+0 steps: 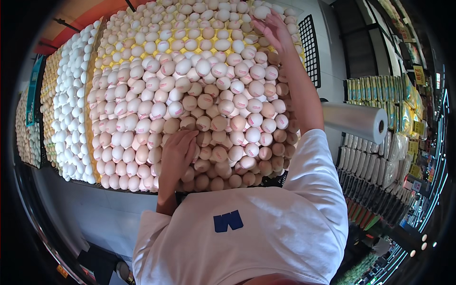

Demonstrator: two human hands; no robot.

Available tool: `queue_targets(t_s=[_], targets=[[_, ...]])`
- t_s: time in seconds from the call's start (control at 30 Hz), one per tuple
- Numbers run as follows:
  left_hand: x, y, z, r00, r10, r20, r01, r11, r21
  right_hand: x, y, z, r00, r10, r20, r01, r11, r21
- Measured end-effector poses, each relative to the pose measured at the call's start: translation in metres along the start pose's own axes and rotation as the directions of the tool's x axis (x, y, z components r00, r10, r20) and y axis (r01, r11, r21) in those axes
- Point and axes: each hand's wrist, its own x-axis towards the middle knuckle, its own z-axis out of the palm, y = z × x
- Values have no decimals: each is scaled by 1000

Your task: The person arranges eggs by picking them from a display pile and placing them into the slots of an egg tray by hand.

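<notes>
A wide heap of pale brown and pinkish eggs (167, 83), many bearing red writing, lies before me. My right hand (271, 28) reaches to the far right of the heap, its fingers at a whitish egg (262, 13); whether they grip it I cannot tell. Low on the near middle of the heap rests my left hand (181, 144), back up and fingers bent over the eggs; its fingertips are partly hidden, so a held egg cannot be made out. Behind the loose eggs, others sit in yellow egg trays (180, 34).
White eggs (73, 103) lie left of a tan divider (93, 107). A black plastic grid (310, 51) stands at the heap's right edge. Beside my right arm is a roll of clear plastic bags (356, 119). Packaged goods (374, 153) line shelves at the right.
</notes>
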Motion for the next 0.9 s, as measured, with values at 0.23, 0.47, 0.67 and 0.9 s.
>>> queue_targets(t_s=[0.23, 0.47, 0.67, 0.9], targets=[[-1, 6, -4, 1000, -1, 5, 1, 1000, 8, -20, -10, 7, 982, 125, 144, -147, 977, 155], [-5, 5, -5, 1000, -10, -9, 10, 1000, 19, -36, -10, 8, 980, 138, 144, -132, 990, -56], [-6, 1, -3, 999, 12, -30, -11, 1000, 19, -32, -6, 11, 970, 219, 102, -169, 917, -362], [-5, -1, -1, 999, -13, -30, 13, 1000, -2, -29, 15, 30, 970, 201, 136, 17, 501, -865]])
